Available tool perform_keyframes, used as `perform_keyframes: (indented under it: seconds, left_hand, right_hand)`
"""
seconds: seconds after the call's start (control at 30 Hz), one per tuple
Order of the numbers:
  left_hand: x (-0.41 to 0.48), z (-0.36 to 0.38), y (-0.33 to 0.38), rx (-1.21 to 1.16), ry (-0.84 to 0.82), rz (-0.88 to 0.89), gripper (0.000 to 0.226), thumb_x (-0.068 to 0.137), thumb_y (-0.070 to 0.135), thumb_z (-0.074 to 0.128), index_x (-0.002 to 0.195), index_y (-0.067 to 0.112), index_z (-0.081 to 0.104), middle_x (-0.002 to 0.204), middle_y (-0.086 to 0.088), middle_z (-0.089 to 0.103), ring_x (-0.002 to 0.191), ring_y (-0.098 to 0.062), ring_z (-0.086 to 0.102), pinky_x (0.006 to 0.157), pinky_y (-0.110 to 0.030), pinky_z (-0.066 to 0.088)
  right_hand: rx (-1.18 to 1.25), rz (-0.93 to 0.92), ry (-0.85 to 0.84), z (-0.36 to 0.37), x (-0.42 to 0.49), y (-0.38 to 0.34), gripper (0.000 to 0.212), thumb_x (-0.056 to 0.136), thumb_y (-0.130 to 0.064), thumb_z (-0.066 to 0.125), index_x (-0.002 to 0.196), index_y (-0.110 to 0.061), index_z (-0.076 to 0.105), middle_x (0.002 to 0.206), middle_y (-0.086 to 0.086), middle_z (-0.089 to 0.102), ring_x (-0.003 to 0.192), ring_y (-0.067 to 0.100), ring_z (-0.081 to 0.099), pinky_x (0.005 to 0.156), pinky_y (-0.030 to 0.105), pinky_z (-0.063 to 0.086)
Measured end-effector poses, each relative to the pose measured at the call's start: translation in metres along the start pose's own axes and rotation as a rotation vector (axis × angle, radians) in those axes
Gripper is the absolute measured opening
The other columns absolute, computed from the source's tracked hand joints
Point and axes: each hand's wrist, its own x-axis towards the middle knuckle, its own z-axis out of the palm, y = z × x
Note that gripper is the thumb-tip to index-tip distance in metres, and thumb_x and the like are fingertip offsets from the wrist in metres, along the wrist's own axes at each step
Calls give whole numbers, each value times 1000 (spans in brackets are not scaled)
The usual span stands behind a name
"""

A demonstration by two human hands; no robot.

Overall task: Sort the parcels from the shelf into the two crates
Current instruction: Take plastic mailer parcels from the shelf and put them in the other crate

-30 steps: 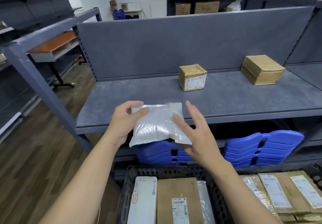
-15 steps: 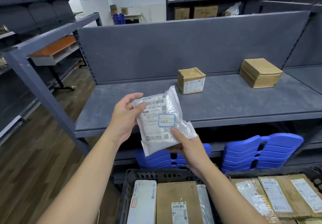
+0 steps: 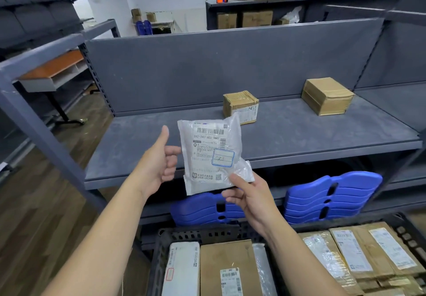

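Right grip [image 3: 251, 200] is pinched on the lower right corner of the bag [image 3: 207, 153], held upright before the shelf [image 3: 299, 139] edge, long axis vertical, label turned to the camera. "242-247-A02-060" is printed; the blue-framed sticker's handwriting cannot be read. Left grip [image 3: 159, 164] is held loose beside the bag's left edge, thumb raised.
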Motion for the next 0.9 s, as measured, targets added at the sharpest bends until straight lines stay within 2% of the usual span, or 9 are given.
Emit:
perform_keyframes:
  seconds: [0.1, 0.2, 0.27, 0.33, 0.4, 0.5, 0.57, 0.73, 0.9]
  left_hand:
    - [-6, -7, -8, 105, -346, -238, 93, 94, 82, 28, 125, 5, 69, 51, 0, 26, 35, -11, 17, 41, -19, 9]
    - [-7, -9, -14, 86, -532, -296, 93, 88, 84, 29, 124, 11, 73, 59, -14, 59, 28, -11, 23, 39, -18, 8]
    - [-7, -8, -20, 75, -581, -274, 75, 89, 79, 46, 131, 23, 72, 66, -9, 66, 29, -9, 28, 37, -18, 10]
    - [-5, -8, -30, -3, -608, -212, 75, 76, 57, 84, 142, 28, 63, 76, -6, 67, 36, -8, 37, 34, -18, 18]
    - [-2, -8, -35, -31, -632, -117, 79, 77, 31, 89, 149, 27, 56, 117, -9, 72, 65, -20, 64, 43, -22, 42]
    - [-7, -5, -38, -44, -512, 35, 56, 87, 12, 81, 140, 16, 62, 136, -13, 69, 119, -35, 68, 85, -37, 60]
    - [-11, -2, -39, -47, -361, 137, 51, 84, 22, 86, 130, 7, 68, 129, -17, 72, 116, -34, 71, 87, -37, 61]
    - [-21, 3, -53, -69, -285, 231, 57, 78, 30, 86, 125, 3, 69, 124, -17, 74, 115, -35, 71, 97, -45, 57]
    - [-27, -4, -47, -4, -189, 216, 33, 86, 17, 77, 116, 2, 74, 112, -15, 78, 109, -36, 73, 92, -42, 59]
  right_hand:
    - [-89, -32, 29, -7, 3, -1, 22, 100, -12, 66, 121, -13, 69, 106, 11, 80, 76, 21, 74, 67, 26, 58]
    - [-174, -87, 61, -13, 7, -2, 20, 97, -1, 66, 109, -14, 75, 99, 10, 79, 87, 23, 72, 69, 27, 54]
    - [-206, -128, 65, -15, 10, -4, 30, 93, 8, 64, 98, -18, 79, 99, 9, 78, 89, 21, 68, 71, 30, 52]
    - [-208, -143, 67, -15, 12, -8, 38, 93, 10, 63, 108, -22, 77, 107, 8, 77, 91, 19, 68, 73, 31, 54]
    - [-161, -110, 99, -16, 14, -14, 51, 94, 7, 66, 130, -30, 62, 117, 4, 74, 92, 17, 72, 74, 30, 57]
    - [-160, -48, 170, -18, 16, -23, 37, 102, -9, 62, 135, -25, 58, 107, 3, 77, 79, 17, 73, 64, 28, 54]
    - [-194, -22, 168, -18, 12, -29, 23, 106, -20, 58, 125, -16, 69, 86, 4, 72, 59, 14, 61, 52, 24, 44]
    - [-346, -44, -33, -1, 1, -37, 38, 106, -34, 57, 80, -8, 65, 60, 1, 50, 49, 13, 38, 48, 24, 30]
    - [-396, -85, -56, 1, 6, -39, 38, 105, -31, 59, 76, -6, 63, 59, 1, 43, 52, 15, 31, 48, 24, 28]
